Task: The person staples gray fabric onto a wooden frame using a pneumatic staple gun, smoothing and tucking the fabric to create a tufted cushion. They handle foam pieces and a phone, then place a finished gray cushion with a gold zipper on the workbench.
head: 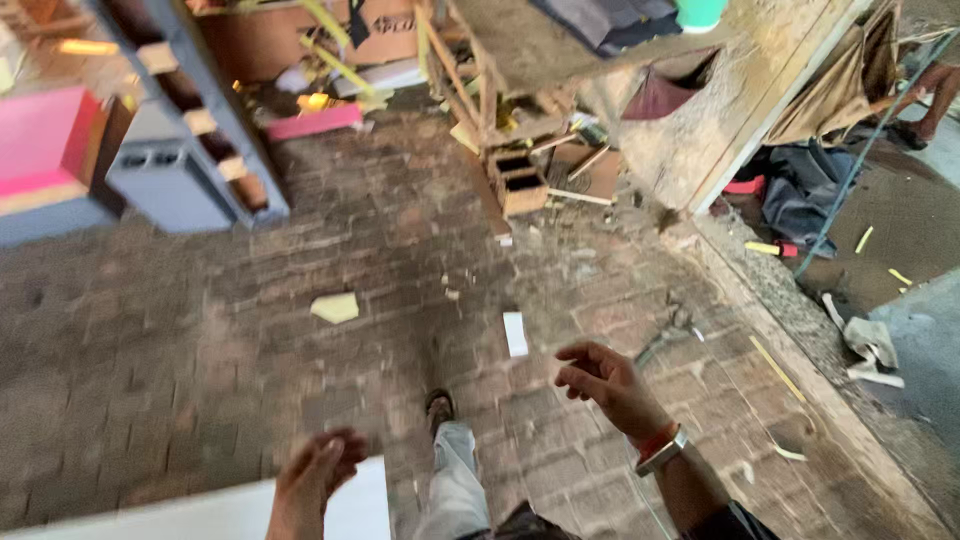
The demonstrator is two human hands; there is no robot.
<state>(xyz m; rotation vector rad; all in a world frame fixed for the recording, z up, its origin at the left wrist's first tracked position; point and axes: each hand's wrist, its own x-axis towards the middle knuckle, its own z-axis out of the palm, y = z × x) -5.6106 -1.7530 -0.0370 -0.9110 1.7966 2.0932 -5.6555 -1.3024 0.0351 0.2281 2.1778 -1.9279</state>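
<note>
White board (pixel 230 510), flat, smooth, straight-edged, low at bottom left over rough brick floor (pixel 180 340). Yellow scrap (pixel 336 307), small white piece (pixel 515 333), own shoe (pixel 439 405) ahead. Left hand (pixel 318 475) blurred on board's top edge, grip unclear. Right hand (pixel 600 380) empty, fingers loosely curled apart.

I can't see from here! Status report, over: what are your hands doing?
Left hand resting on the white board, fingers blurred. Right hand open, empty, above the brick floor. White scrap and yellow scrap lying ahead.
</note>
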